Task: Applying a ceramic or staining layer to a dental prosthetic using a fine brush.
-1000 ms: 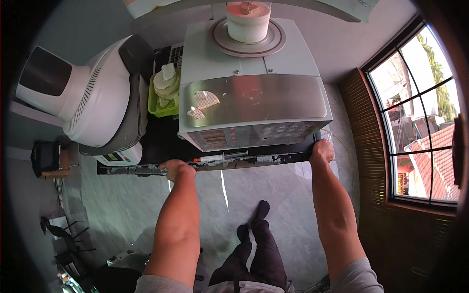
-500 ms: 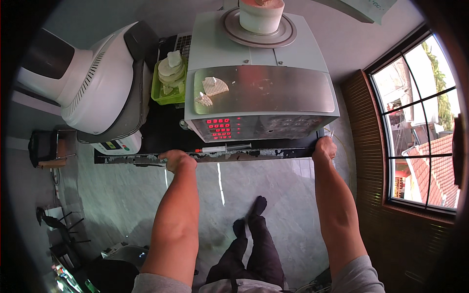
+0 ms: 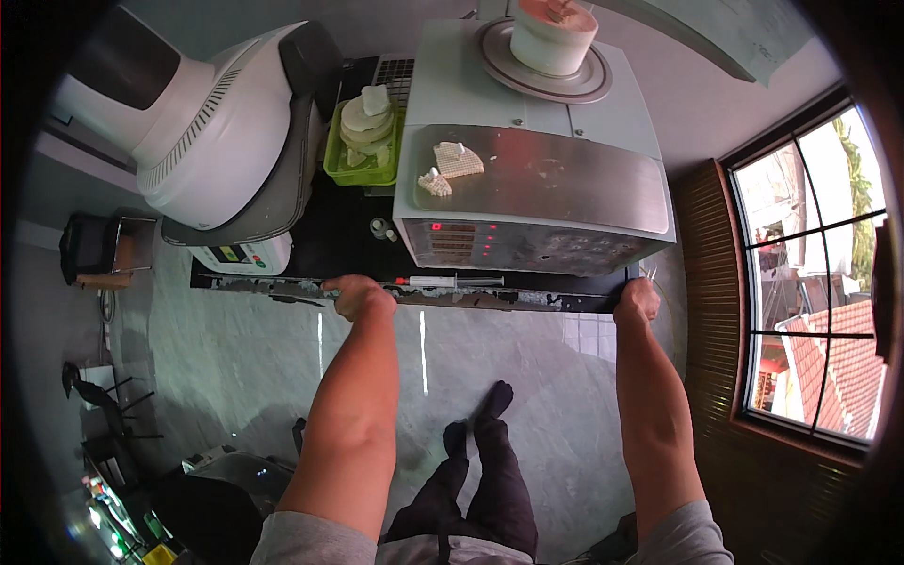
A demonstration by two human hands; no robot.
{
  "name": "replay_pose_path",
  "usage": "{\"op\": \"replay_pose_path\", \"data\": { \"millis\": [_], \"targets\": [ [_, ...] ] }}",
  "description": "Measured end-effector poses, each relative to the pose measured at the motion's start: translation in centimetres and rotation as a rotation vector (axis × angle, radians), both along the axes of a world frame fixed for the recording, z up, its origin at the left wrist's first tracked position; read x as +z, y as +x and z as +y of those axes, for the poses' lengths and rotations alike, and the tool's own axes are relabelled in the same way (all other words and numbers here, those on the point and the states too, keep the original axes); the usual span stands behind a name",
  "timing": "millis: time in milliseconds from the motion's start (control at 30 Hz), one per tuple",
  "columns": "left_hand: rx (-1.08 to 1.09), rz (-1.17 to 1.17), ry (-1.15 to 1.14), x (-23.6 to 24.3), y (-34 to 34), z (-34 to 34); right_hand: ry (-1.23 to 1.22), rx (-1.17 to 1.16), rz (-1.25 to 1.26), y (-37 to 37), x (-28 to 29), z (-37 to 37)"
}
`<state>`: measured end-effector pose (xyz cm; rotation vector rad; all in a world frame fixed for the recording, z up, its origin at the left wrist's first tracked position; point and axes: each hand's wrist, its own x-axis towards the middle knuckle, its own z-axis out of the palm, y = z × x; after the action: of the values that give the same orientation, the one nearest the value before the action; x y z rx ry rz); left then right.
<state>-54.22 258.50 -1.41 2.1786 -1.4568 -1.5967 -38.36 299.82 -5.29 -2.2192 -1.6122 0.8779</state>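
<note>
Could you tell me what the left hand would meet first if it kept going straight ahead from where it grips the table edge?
Probably the syringe lying just ahead of the left hand on the black table, then the grey machine; depth is unclear.

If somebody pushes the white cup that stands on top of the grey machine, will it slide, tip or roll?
The white cup looks wide and squat, so it would probably slide rather than tip. It sits on a flat round metal disc, which is likely smooth and gives little grip. Upright, it should not roll.
</note>
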Motion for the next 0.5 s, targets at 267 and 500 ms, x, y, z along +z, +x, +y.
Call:
{"op": "replay_pose_path", "data": {
  "millis": [267, 500],
  "targets": [
    [-0.200, -0.090, -0.084, -3.5, -0.2, -2.6, -0.041, 0.058, -0.131, 0.8, -8.6, 5.8],
    [-0.027, -0.028, -0.065, -3.2, -0.7, -2.1, -0.003, 0.574, -0.374, 3.1, -9.8, 7.2]
  ]
}}
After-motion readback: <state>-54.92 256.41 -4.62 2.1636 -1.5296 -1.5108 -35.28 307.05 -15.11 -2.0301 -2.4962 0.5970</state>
